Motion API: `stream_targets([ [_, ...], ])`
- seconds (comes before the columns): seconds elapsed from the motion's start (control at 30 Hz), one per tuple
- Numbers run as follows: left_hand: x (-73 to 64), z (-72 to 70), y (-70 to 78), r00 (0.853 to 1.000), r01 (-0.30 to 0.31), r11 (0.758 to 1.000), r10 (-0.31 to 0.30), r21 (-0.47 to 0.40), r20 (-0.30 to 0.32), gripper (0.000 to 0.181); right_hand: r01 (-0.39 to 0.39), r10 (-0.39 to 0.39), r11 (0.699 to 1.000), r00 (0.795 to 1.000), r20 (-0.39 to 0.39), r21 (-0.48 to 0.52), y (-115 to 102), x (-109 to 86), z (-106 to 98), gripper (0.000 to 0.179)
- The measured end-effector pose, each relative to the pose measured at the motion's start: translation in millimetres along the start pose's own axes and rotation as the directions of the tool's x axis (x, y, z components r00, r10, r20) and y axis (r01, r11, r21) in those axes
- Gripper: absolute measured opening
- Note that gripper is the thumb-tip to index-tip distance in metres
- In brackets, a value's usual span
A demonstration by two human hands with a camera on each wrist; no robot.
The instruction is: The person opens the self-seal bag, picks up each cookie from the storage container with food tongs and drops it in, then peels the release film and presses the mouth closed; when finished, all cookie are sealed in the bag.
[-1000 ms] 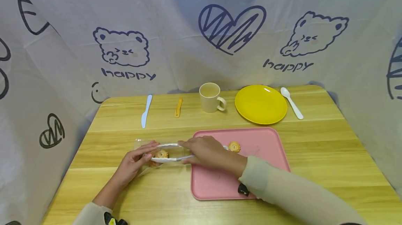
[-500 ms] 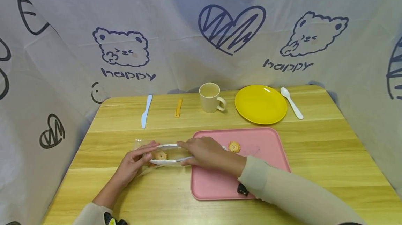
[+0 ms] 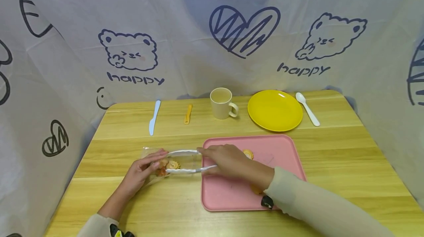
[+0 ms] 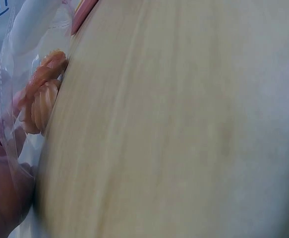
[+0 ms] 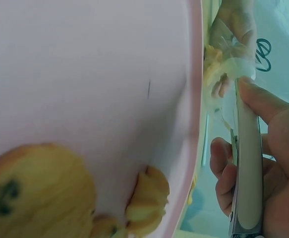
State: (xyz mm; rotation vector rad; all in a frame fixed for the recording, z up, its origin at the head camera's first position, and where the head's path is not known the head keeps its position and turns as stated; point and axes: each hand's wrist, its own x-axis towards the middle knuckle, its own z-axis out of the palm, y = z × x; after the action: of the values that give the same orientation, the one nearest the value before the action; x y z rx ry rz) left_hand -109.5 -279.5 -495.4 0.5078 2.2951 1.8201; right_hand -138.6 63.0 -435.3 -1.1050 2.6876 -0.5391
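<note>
My left hand (image 3: 142,170) holds a clear plastic bag (image 4: 15,119) on the table at left of centre, its thumb and fingers around the mouth. Inside the bag, at its left part, lie several small golden cookies (image 3: 173,165), a ridged one showing through the plastic in the left wrist view. In my right hand (image 3: 226,161) are food tongs (image 5: 248,163) with pale grips and metal edges. Their two white-tipped arms spread apart toward the bag, and nothing is between the tips. Whether the tips stay within the bag's mouth is hard to tell.
Beneath my right arm a pink tray (image 3: 225,200) bears several cookies (image 5: 149,201), partly hidden. Along the back stand a light blue knife (image 3: 154,117), a small orange spreader (image 3: 188,114), a cream mug (image 3: 221,104), a yellow plate (image 3: 275,110) and a white spoon (image 3: 308,109).
My right hand and the tongs have shifted right, away from the bag's inner end, and the arms spread a little wider. The left hand stays in place.
</note>
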Motion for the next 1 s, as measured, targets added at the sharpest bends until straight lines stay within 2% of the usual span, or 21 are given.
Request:
stream_targets([
  [0.6, -1.3, 1.6, 4.0, 1.0, 0.024, 1.0, -0.024, 0.008, -0.012, 0.034, -0.052, 0.053, 0.998, 0.998, -0.025, 0.039, 23.8, -51.2, -8.9, 0.075],
  [1.0, -1.2, 2.1, 5.9, 0.999, 0.036, 0.999, -0.036, 0.002, -0.002, 0.035, -0.06, 0.062, 0.998, 0.993, -0.103, 0.026, 40.6, -92.0, -10.5, 0.072],
])
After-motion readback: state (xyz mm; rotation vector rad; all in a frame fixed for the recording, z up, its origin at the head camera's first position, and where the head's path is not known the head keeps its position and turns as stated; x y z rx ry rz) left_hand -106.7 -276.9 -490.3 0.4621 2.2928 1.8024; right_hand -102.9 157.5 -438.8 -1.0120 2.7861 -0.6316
